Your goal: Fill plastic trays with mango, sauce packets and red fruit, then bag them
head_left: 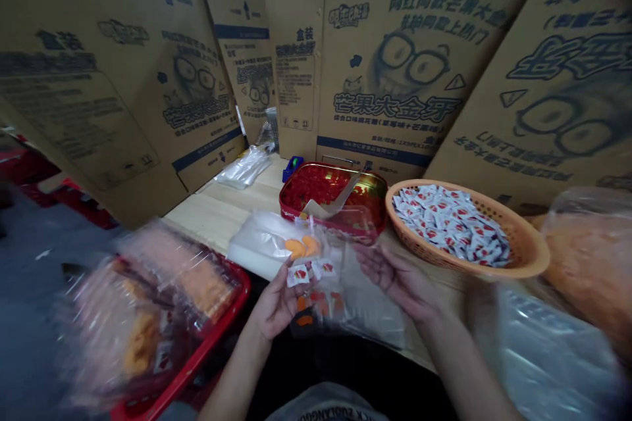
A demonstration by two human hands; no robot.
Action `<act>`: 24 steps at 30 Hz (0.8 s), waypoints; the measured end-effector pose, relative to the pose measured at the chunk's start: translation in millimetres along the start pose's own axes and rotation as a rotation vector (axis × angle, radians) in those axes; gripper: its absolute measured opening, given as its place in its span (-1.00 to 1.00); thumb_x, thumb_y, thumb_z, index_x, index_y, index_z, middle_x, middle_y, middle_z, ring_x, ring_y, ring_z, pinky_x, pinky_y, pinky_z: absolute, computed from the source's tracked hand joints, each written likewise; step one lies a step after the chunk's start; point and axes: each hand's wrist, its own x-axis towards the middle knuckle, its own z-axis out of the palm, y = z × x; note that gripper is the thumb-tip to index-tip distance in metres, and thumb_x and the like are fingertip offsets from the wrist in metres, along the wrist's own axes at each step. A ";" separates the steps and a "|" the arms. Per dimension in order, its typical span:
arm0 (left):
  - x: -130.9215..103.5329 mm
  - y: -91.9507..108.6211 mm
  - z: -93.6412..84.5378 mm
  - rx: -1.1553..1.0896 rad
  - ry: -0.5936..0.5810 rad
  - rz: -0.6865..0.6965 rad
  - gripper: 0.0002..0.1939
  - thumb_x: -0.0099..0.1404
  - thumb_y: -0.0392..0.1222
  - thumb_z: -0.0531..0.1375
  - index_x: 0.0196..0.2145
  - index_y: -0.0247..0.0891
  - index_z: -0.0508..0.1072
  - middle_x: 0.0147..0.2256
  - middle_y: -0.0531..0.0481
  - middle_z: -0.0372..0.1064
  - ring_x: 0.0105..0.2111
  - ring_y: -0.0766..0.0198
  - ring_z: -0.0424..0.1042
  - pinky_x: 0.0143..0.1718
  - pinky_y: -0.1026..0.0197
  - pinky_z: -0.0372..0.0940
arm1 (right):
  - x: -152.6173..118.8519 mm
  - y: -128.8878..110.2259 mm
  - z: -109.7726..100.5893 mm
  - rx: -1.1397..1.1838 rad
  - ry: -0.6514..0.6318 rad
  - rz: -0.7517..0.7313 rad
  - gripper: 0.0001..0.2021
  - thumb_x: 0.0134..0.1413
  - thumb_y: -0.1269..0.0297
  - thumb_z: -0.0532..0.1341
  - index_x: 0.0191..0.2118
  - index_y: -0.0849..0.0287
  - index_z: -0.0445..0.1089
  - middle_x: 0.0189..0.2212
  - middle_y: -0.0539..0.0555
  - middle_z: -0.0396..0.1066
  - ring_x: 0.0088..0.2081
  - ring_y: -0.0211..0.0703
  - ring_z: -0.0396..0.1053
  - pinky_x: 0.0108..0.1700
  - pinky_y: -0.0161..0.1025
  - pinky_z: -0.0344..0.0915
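My left hand [277, 302] is closed at the table's front edge, with two small white sachets [298, 275] with red prints at its fingertips. My right hand [395, 279] is held with its fingers stretched out over a stack of clear plastic bags [372, 309], and I see nothing gripped in it. Just beyond my left fingers lies a clear bag with orange curved pieces [302, 247]. Below the sachets, more orange and red pieces [320, 303] show through clear plastic. My left fingertips are partly hidden by the sachets.
A red tin [285, 202] of red pieces with a pale scoop [345, 191] stands ahead. Right of it is an orange basket [530, 247] of sachets. A red crate [197, 348] of filled bags sits at left. Cardboard boxes [385, 66] wall the back; a tape dispenser [293, 168] stands there.
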 end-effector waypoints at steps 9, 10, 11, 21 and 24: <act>-1.0 -7.0 6.3 0.018 0.042 0.060 -0.38 0.12 -0.17 0.26 0.11 -0.11 0.13 -0.05 -0.12 0.33 -0.20 0.10 0.43 -0.14 -0.02 0.30 | 31.8 49.4 39.1 -0.275 0.122 -0.092 -0.75 -0.33 0.17 0.39 -0.55 0.17 0.36 -0.58 -0.01 0.43 -0.56 -0.24 0.35 -0.50 -0.32 0.28; -1.4 -6.5 5.6 0.032 0.076 0.060 -0.37 0.11 -0.27 0.26 0.11 -0.11 0.13 -0.05 -0.11 0.34 -0.21 0.12 0.43 -0.15 0.00 0.31 | 33.3 49.3 36.9 -0.366 0.178 -0.157 -0.76 -0.33 0.16 0.38 -0.57 0.17 0.35 -0.63 -0.04 0.39 -0.59 -0.27 0.30 -0.52 -0.33 0.23; -1.6 -5.8 5.2 0.040 0.099 0.051 -0.36 0.10 -0.33 0.25 0.11 -0.12 0.13 -0.06 -0.11 0.34 -0.22 0.12 0.44 -0.15 0.01 0.32 | 34.1 48.5 34.8 -0.479 0.239 -0.237 -0.77 -0.31 0.16 0.37 -0.60 0.16 0.34 -0.66 -0.06 0.34 -0.59 -0.28 0.26 -0.53 -0.34 0.20; -0.4 -6.7 14.8 0.101 0.026 0.050 -0.49 0.04 -0.41 0.26 -0.04 -0.22 0.28 -0.19 -0.10 0.41 -0.29 0.18 0.45 -0.23 0.14 0.33 | 31.4 49.5 28.0 -0.330 0.074 0.066 -0.71 -0.31 0.27 0.40 -0.34 0.18 0.47 -0.45 0.03 0.49 -0.43 -0.19 0.40 -0.39 -0.31 0.31; 4.6 -1.0 15.9 0.292 -0.039 0.039 -0.57 0.15 -0.16 0.21 -0.02 -0.20 0.28 -0.16 -0.13 0.39 -0.25 0.13 0.43 -0.23 0.08 0.32 | 31.1 48.8 18.7 -0.214 0.032 0.131 -0.77 -0.31 0.34 0.40 -0.38 0.23 0.49 -0.44 0.07 0.51 -0.42 -0.19 0.43 -0.35 -0.32 0.34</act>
